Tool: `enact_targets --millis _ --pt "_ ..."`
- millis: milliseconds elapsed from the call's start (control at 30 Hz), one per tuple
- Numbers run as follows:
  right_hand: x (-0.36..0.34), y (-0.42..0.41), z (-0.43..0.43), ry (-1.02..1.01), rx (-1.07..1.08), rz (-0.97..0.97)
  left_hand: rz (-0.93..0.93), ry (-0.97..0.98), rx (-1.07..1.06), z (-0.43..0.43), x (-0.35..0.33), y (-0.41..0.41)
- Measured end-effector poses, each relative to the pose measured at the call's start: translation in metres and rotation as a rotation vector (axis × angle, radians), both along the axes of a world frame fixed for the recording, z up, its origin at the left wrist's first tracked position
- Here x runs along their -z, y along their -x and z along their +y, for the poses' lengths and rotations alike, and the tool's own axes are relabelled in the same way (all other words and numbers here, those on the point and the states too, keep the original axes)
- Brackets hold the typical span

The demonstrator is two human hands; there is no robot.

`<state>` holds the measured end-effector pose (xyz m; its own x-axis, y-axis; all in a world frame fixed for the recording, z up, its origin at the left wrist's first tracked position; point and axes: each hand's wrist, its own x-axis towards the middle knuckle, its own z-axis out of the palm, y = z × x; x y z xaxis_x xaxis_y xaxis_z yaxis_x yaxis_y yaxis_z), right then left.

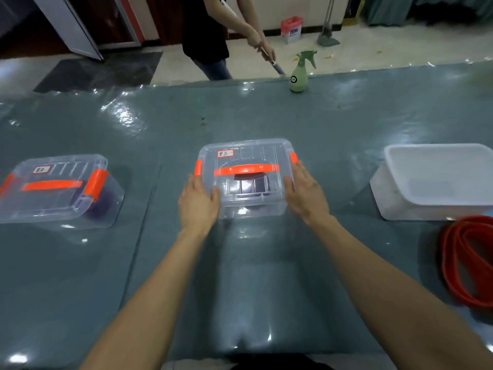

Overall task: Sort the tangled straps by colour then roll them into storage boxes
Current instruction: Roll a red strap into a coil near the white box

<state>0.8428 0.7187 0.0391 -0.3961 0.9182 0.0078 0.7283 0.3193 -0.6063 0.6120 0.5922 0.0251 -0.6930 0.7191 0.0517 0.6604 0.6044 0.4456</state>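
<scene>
At table [266, 124] centre, we press left hand [197, 201] and right hand [304, 190], fingers straight and thumbs on the lid, against the middle box [248, 209] holding the rolled dark strap [250, 185]; closing seems in hand, and next the red strap [464, 263] needs rolling into the white box [437, 182].

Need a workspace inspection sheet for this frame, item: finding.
Surface: grey-blue table under glossy clear film, glare patches.
Job's things: middle box, lid on, dark roll inside; left box, lidded, purplish roll inside; white tub, open; red strap loosely coiled near the tub.
Clutter: green spray bottle at far edge.
Hands: left hand and right hand flat against the middle box's sides, left thumb on lid.
Cables: nothing seen.
Surroundings: another person beyond the table holding a long handle; bin on floor.
</scene>
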Motion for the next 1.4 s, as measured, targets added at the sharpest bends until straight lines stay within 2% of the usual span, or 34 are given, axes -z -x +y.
enact_targets --millis 67,133,233,333,467,567,667,800,867,933,1033,1167,1267,1400 --pt "-0.005 -0.024 -0.016 -0.077 -0.026 -0.048 0.160 -0.006 0.079 -0.009 -0.011 -0.018" --pt "0.002 -0.060 -0.042 -0.156 -0.015 -0.102 0.282 -0.111 0.224 -0.013 -0.017 -0.055" --pt "0.024 -0.130 -0.090 -0.098 0.033 -0.248 0.322 -0.173 0.525 -0.009 -0.008 -0.132" --pt "0.040 -0.205 -0.122 0.059 0.109 -0.405 0.254 -0.001 0.800 0.003 0.007 -0.209" --pt "0.041 -0.300 -0.113 0.035 0.285 -0.433 0.262 0.236 1.005 0.024 0.040 -0.291" --pt "0.039 -0.359 -0.082 -0.057 0.422 -0.380 0.242 0.308 1.018 0.043 0.065 -0.338" --pt "0.041 -0.409 -0.036 -0.127 0.535 -0.344 0.179 0.437 0.929 0.060 0.087 -0.374" --pt "0.052 -0.456 0.024 0.074 0.525 -0.474 0.098 0.533 0.772 0.073 0.098 -0.397" --pt "0.058 -0.466 0.039 0.158 0.472 -0.454 0.035 0.583 0.727 0.082 0.092 -0.398" --pt "0.065 -0.469 0.049 0.147 0.387 -0.426 0.000 0.626 0.663 0.089 0.085 -0.402" --pt "0.071 -0.476 0.058 0.152 0.326 -0.395 -0.046 0.524 0.617 0.089 0.081 -0.433" --pt "0.081 -0.496 0.062 0.225 0.368 -0.305 -0.386 0.166 0.773 0.082 0.076 -0.503" --pt "0.086 -0.513 0.057 0.328 0.340 -0.266 -0.317 0.144 0.939 0.085 0.083 -0.535" --pt "0.082 -0.516 0.048 0.341 0.262 -0.203 -0.229 0.113 0.871 0.083 0.079 -0.521"
